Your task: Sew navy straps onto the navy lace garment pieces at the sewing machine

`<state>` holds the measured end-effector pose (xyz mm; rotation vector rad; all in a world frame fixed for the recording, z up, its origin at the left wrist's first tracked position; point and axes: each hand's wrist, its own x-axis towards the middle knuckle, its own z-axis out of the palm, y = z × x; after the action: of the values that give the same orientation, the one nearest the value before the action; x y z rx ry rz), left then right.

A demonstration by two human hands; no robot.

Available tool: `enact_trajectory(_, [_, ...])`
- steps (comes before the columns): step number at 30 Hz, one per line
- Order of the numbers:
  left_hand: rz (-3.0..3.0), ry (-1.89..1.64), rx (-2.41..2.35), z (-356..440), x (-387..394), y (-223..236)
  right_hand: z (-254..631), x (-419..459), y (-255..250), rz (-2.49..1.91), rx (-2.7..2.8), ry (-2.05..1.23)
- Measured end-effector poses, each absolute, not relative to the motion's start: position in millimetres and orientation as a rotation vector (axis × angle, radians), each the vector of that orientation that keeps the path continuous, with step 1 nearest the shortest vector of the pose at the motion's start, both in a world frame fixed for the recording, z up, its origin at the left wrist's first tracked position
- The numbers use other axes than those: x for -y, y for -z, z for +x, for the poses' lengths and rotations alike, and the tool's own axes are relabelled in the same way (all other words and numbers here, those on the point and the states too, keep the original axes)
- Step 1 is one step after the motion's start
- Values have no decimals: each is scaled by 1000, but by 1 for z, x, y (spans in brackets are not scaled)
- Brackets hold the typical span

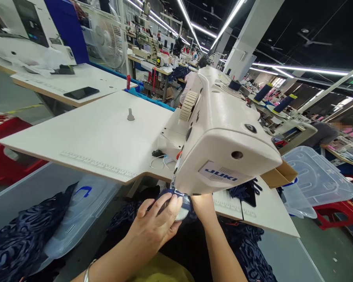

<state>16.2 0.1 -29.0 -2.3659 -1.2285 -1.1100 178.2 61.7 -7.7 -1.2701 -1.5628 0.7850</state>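
One sewing machine (232,145) stood on a white counter (100,121). Two bare hands met at its near end. The left hand (155,223) reached in from the near left, palm down, fingers bent, its grip closed on one navy piece (187,201) under the machine's head. The right hand (204,207) pointed forward, partly hidden; its grip could not be told. Two tall navy thread spools (285,103) were far right.
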Motion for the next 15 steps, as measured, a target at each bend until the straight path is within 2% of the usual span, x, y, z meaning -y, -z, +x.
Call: enact_trajectory(15, [-2324,1090,1270,19,7,27,175,-60,8,-1288,1531,-795])
